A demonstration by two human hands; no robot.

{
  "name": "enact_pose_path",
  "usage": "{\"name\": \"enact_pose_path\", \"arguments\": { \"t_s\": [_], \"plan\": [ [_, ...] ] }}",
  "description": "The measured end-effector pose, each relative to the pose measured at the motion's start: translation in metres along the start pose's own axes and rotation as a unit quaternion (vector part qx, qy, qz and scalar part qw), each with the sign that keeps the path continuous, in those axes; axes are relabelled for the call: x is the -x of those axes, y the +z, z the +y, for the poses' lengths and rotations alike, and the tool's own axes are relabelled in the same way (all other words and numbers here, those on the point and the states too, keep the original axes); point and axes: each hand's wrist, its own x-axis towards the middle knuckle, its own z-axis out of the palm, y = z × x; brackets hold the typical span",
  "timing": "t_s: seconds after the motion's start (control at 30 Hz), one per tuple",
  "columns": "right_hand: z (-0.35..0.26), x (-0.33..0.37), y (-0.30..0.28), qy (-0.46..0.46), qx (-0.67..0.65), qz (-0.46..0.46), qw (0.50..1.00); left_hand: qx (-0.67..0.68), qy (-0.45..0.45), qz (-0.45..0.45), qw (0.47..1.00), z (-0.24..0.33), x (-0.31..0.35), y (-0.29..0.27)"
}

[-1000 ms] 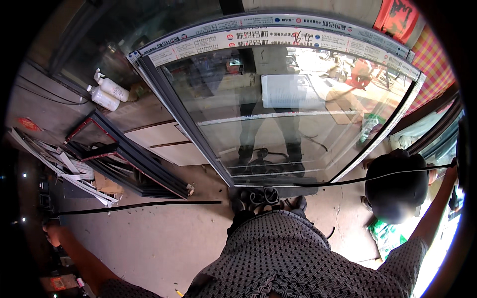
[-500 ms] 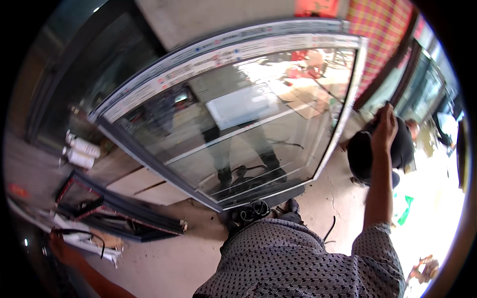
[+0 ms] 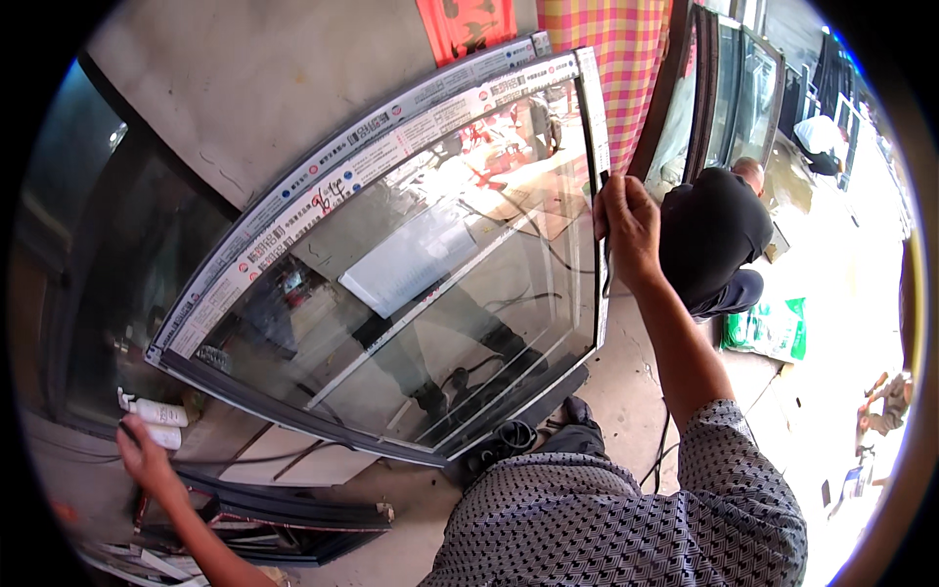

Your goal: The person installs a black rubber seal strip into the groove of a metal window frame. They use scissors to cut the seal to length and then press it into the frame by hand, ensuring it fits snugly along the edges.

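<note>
A large glazed window sash [image 3: 421, 137] with printed protective film leans before me, another framed one close behind it. At its right upright, the closed fingers of my right hand [image 3: 631, 223] grip a thin black rubber strip [image 3: 605, 279] against or very near the frame edge. Out to the left, my left hand [image 3: 147, 455] is closed on a slack length of black strip [image 3: 245, 461] that trails rightward below the sash. Whether both hands hold one continuous strip, I cannot tell. Reflections in the glass [image 3: 411, 259] include legs and a pale panel.
White bottles [image 3: 156, 412] stand beside my left hand. Dark frame pieces [image 3: 293, 519] lie on the floor at lower left. A person in black [image 3: 714, 240] crouches at right, near a green-and-white bag [image 3: 768, 328]. A checked curtain [image 3: 626, 68] hangs behind the sash.
My right hand has come left and down to the sash's right upright. My left hand has risen and moved slightly right, bringing the strip along. The view has shifted rightward.
</note>
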Motion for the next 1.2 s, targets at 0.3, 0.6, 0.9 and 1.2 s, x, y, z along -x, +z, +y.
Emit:
{"name": "enact_pose_path", "arguments": {
  "t_s": [0.3, 0.6, 0.9, 1.2],
  "plan": [
    [-0.013, 0.015, 0.022, 0.008, 0.035, -0.045, 0.998, -0.182, 0.289, -0.142, 0.929, 0.024, -0.024, 0.191],
    [-0.008, 0.027, -0.010, 0.059, 0.006, -0.029, 0.998, -0.228, 0.265, -0.117, 0.930, 0.017, -0.011, 0.241],
    [-0.002, -0.019, -0.043, 0.025, -0.016, 0.048, 0.998, -0.213, 0.185, -0.129, 0.951, 0.030, -0.014, 0.243],
    [-0.023, -0.140, -0.094, -0.052, 0.036, 0.060, 0.996, -0.204, 0.135, -0.100, 0.965, 0.023, 0.007, 0.231]
  ]
}}
